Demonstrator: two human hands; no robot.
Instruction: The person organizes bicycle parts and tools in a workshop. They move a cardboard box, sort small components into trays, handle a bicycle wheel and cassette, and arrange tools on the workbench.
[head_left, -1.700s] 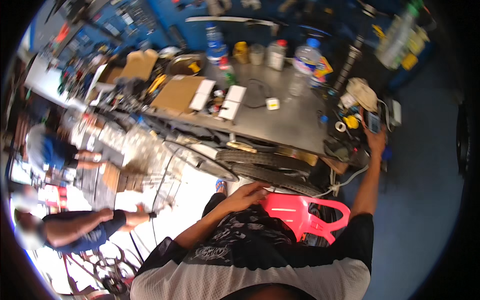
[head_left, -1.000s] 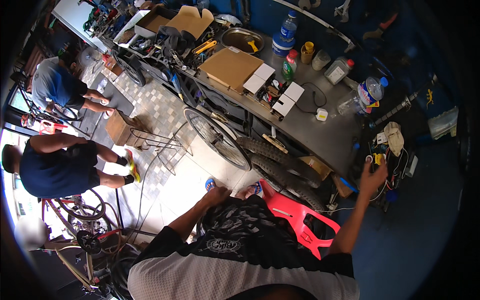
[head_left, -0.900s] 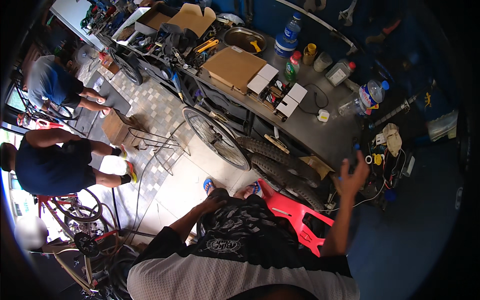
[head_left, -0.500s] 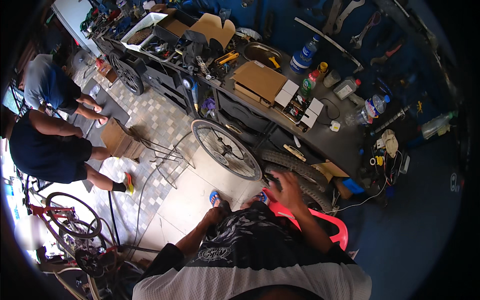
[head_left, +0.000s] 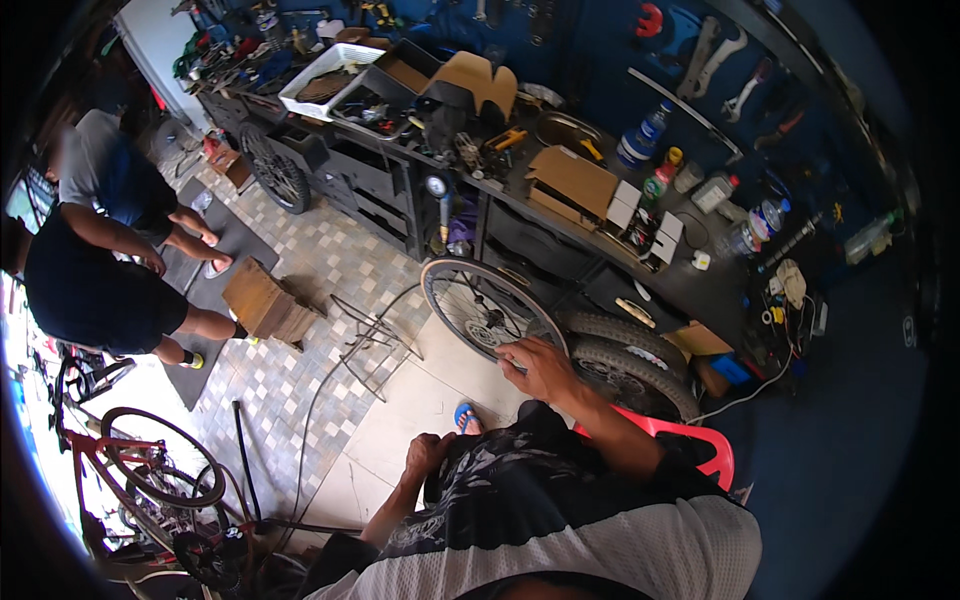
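Observation:
A spoked bicycle wheel (head_left: 478, 312) with a dark tyre leans at the front of the workbench. My right hand (head_left: 545, 368) is in front of its lower rim, fingers loosely bent and thumb apart; whether it touches the tyre I cannot tell. My left hand (head_left: 426, 457) is closed beside my dark patterned shorts (head_left: 500, 460); what its fingers may hold is hidden. Behind my right forearm stand more wheels with knobbly tyres (head_left: 640, 370). A red plastic stool (head_left: 690, 437) shows beneath my right arm.
The workbench (head_left: 700, 290) carries boxes, bottles and tools. A wooden block (head_left: 262, 300) and a bent metal stand (head_left: 375, 345) are on the tiled floor. Two people (head_left: 95, 280) stand at left, above a red bicycle (head_left: 120, 460). A black hose crosses the floor.
My right hand has moved left and inward to the wheel's lower rim, its spread fingers now bent. My left hand stays closed by my shorts. The whole view has shifted.

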